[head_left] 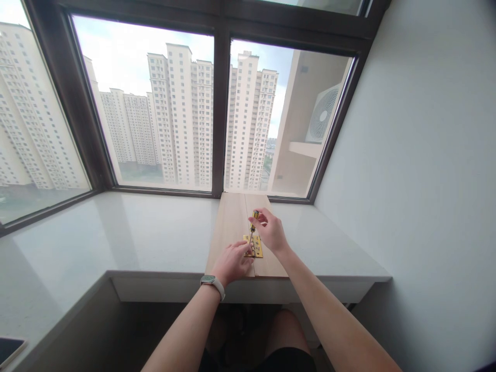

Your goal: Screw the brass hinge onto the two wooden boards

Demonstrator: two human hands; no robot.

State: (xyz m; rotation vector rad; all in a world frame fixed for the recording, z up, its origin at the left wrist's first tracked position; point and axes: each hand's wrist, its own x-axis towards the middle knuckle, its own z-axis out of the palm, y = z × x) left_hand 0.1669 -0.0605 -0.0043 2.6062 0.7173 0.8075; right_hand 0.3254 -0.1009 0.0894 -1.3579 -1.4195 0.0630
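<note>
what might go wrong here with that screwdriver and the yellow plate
The screwdriver in the right hand's grip might slip and jab the left hand's grip, since its tip points down close to those fingers. The small yellow plate could also skid, as it lies on a flat wooden board.
</note>
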